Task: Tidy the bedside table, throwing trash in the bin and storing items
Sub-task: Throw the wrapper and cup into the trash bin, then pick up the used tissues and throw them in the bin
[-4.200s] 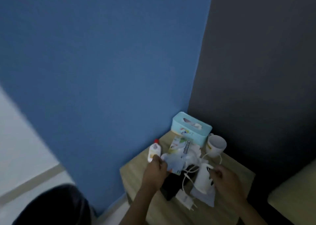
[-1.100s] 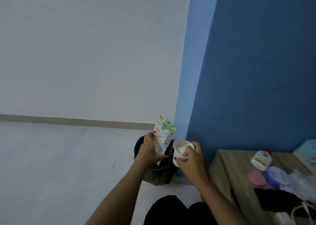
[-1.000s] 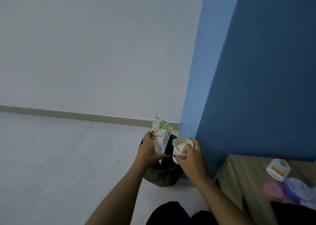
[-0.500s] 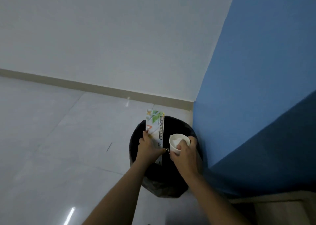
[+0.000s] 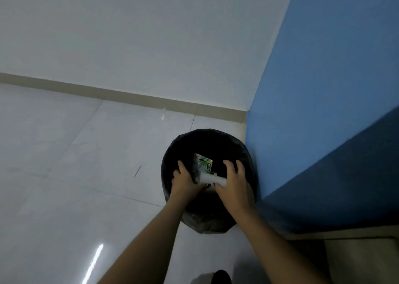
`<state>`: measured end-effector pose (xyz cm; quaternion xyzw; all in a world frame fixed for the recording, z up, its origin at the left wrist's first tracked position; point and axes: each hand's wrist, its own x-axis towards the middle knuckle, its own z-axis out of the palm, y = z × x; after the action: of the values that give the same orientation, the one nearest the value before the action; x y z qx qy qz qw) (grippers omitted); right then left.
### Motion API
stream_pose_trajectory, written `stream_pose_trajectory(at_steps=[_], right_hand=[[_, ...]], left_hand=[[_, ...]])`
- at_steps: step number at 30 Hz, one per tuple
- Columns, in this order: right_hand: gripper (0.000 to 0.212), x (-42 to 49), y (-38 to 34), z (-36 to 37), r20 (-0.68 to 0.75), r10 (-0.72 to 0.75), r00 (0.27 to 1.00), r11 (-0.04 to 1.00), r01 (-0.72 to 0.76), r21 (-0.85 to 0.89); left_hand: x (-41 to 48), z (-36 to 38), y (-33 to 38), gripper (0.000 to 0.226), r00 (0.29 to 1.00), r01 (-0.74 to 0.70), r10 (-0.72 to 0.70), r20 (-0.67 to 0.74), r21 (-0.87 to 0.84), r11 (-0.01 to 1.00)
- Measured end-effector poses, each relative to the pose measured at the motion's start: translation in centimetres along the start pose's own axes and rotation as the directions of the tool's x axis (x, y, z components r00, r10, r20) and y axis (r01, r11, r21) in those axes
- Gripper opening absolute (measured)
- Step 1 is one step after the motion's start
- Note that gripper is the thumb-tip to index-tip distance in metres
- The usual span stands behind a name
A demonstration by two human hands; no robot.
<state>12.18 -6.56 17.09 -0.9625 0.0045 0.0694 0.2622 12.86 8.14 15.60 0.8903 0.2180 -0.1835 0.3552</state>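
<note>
- White floor tiles (image 5: 75, 154) and a blue wall (image 5: 323, 89) frame the black-lined bin (image 5: 172, 154), which now fills more of the view than half a second ago.
- Both hands have dropped from above the rim to its mouth.
- Left hand (image 5: 185, 181) has its fingers spread apart; the green printed package (image 5: 203, 165), upright before, now lies inside the bin.
- Right hand (image 5: 234, 181) is splayed too, with the white paper cup (image 5: 212, 178) lying sideways between the hands; whether either hand touches it, I cannot tell.
</note>
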Motion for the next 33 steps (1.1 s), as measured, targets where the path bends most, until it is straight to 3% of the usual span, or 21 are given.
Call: stream_pose_trajectory(at_steps=[5,10,13,18,23,27,33], right_hand=[[0.046,-5.1,-1.4,-5.9,0.003,-0.068,0.998,0.998,0.068,-0.013],[0.021,-13.1,-0.9,-12.5,0.036,-0.041,0.999,0.999,0.041,0.008],[0.020,-18.7,0.8,-17.0,-0.032,0.026,0.999,0.998,-0.024,0.065],[0.024,-26.8,5.7,-24.8,-0.269,0.137,0.953,0.988,-0.114,0.099],[0.029,-32.6,12.8,-31.4,-0.485,0.317,0.815,0.948,-0.258,0.186],[0.030,-34.5,19.3,-34.1,-0.530,0.434,0.728,0.898,-0.394,0.194],[0.055,-33.4,26.3,-34.6,-0.500,0.557,0.663,0.825,-0.511,0.242]], left_hand=[[-4.7,-3.5,2.3,0.113,0.995,-0.088,0.092,-0.043,0.077,0.993],[-11.2,-5.1,5.5,0.043,0.935,-0.348,0.352,0.036,0.275,0.896],[-16.6,-4.1,9.7,0.024,0.844,-0.521,0.534,0.046,0.305,0.797],[-25.4,1.1,17.9,0.016,0.665,-0.743,0.733,0.142,0.222,0.631],[-31.1,8.5,22.8,0.030,0.488,-0.873,0.834,0.257,0.136,0.468],[-32.5,12.7,24.1,0.047,0.476,-0.879,0.819,0.320,0.203,0.432],[-30.1,15.7,23.6,0.058,0.532,-0.839,0.776,0.339,0.337,0.428]])
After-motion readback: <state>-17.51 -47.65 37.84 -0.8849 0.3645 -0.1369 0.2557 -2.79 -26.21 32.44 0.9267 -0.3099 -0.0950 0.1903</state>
